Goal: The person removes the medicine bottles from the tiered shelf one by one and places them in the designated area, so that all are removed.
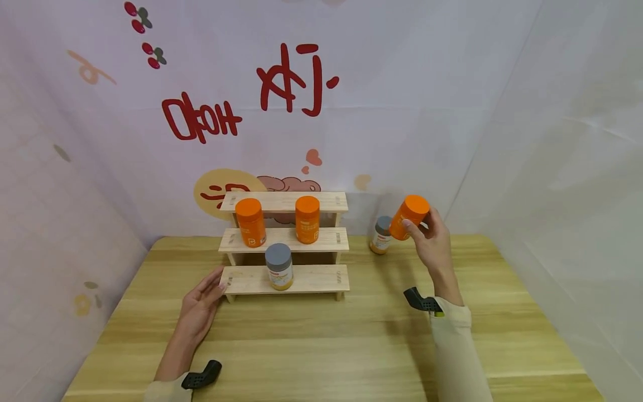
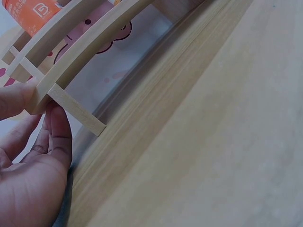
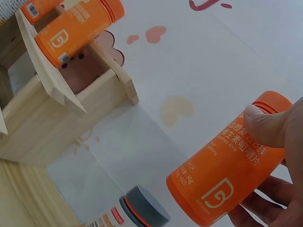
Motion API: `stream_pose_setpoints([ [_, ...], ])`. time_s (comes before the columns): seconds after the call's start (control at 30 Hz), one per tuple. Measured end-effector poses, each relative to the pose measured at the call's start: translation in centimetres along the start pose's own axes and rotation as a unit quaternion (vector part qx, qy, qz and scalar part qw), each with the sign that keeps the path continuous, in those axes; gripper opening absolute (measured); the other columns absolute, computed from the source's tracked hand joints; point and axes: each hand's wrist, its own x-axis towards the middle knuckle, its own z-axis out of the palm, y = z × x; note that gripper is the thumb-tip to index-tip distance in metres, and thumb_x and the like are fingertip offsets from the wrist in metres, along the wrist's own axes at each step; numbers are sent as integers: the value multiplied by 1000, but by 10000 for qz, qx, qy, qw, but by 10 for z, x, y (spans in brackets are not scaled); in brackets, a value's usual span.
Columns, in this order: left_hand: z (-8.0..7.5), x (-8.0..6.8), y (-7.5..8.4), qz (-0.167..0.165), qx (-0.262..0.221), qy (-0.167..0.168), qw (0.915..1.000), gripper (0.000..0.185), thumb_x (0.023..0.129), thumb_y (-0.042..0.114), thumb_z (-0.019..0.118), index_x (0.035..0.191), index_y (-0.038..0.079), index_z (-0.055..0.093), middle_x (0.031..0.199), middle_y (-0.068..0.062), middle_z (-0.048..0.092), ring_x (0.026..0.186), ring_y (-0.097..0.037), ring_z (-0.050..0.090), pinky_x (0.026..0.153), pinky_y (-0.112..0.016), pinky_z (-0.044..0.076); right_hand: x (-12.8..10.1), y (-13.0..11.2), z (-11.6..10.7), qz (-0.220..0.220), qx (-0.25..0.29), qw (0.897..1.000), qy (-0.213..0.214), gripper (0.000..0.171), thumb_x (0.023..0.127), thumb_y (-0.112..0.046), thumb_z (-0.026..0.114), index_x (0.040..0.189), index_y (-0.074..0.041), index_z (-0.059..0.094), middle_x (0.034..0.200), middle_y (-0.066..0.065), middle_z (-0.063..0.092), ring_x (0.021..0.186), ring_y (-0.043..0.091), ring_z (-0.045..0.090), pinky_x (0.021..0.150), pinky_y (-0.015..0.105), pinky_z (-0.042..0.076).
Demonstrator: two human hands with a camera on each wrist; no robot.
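Observation:
My right hand (image 1: pixel 433 240) grips an orange pill bottle (image 3: pixel 227 161) near its lid and holds it tilted in the air. Below and left of it, a grey-lidded bottle (image 1: pixel 380 237) stands at the back of the table. A three-step wooden shelf (image 1: pixel 316 277) has two orange bottles on its middle step, one left (image 1: pixel 251 223) and one right (image 1: pixel 307 220). Another grey-lidded bottle (image 1: pixel 279 267) stands on the lowest step. My left hand (image 1: pixel 201 307) pinches the left end of that step, thumb on top and fingers beneath, as the left wrist view shows.
The wood-grain table (image 1: pixel 311 346) runs up to a white printed backdrop (image 1: pixel 402 111) close behind the shelf. White side sheets (image 1: pixel 567 184) hang at left and right. Each wrist carries a black camera mount (image 1: pixel 422 301).

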Motion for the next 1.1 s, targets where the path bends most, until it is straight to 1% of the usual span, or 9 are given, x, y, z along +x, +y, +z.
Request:
stream_pose_setpoints([
  [0.17, -2, -1, 4, -27, 2, -29, 10000, 67, 104, 7, 60, 160, -6, 25, 133, 10, 55, 122, 3, 55, 100, -11, 49, 2, 8, -8, 82, -156, 9998, 50, 58, 100, -16, 68, 154, -16, 47, 137, 5, 59, 120, 6, 56, 104, 17, 47],
  [0.33, -2, 0, 5, -55, -1, 14, 10000, 67, 103, 8, 61, 160, -5, 27, 133, 11, 55, 123, 3, 55, 100, -11, 49, 3, 19, -15, 290, -154, 9995, -8, 59, 101, -20, 68, 156, -18, 45, 142, 11, 57, 121, 7, 55, 102, 13, 47],
  [0.4, -2, 0, 5, -68, -17, 8, 10000, 68, 103, 8, 61, 160, -5, 26, 134, 11, 55, 123, 3, 55, 100, -11, 49, 3, 23, -17, 402, -177, 9990, -19, 60, 101, -22, 67, 156, -20, 44, 144, 12, 55, 122, 7, 54, 103, 14, 46],
  [0.47, -2, 0, 5, -88, -27, 16, 10000, 68, 103, 7, 61, 160, -6, 25, 134, 11, 55, 123, 3, 55, 100, -11, 49, 2, 27, -19, 505, -244, 9984, -20, 61, 101, -24, 67, 157, -20, 43, 146, 12, 55, 122, 6, 54, 106, 20, 46],
  [0.6, -2, 1, 3, -83, -41, 13, 10000, 68, 103, 7, 61, 160, -6, 25, 133, 11, 56, 122, 3, 55, 100, -11, 49, 3, 37, -22, 693, -321, 9971, -16, 61, 102, -26, 66, 157, -20, 42, 147, 13, 54, 121, 6, 53, 115, 39, 44],
  [0.7, -1, 2, 4, -59, -23, 1, 10000, 67, 103, 7, 61, 160, -5, 26, 133, 11, 56, 122, 4, 55, 100, -11, 49, 5, 48, -23, 822, -257, 9963, -18, 62, 102, -26, 67, 157, -20, 41, 147, 13, 54, 121, 6, 52, 116, 47, 42],
  [0.73, -1, 2, 4, -53, -8, -3, 10000, 67, 103, 7, 61, 160, -5, 26, 133, 11, 55, 122, 4, 55, 100, -11, 49, 6, 52, -23, 882, -229, 9958, -18, 62, 101, -26, 67, 158, -20, 40, 148, 13, 54, 121, 6, 52, 116, 48, 42],
  [0.87, -1, 1, 6, -51, 49, 7, 10000, 67, 103, 8, 61, 160, -4, 28, 133, 11, 54, 122, 5, 55, 100, -10, 49, 5, 62, -22, 1147, -160, 9933, 45, 64, 102, -23, 66, 158, -17, 38, 151, 14, 51, 121, 7, 50, 116, 48, 40],
  [1.1, 0, 0, 5, -56, -22, 8, 10000, 68, 103, 7, 61, 160, -6, 25, 133, 12, 55, 122, 4, 55, 99, -10, 49, 3, 75, -23, 1594, -37, 9870, 198, 61, 102, -16, 65, 154, -10, 33, 152, 16, 51, 120, 6, 50, 108, 32, 42],
])
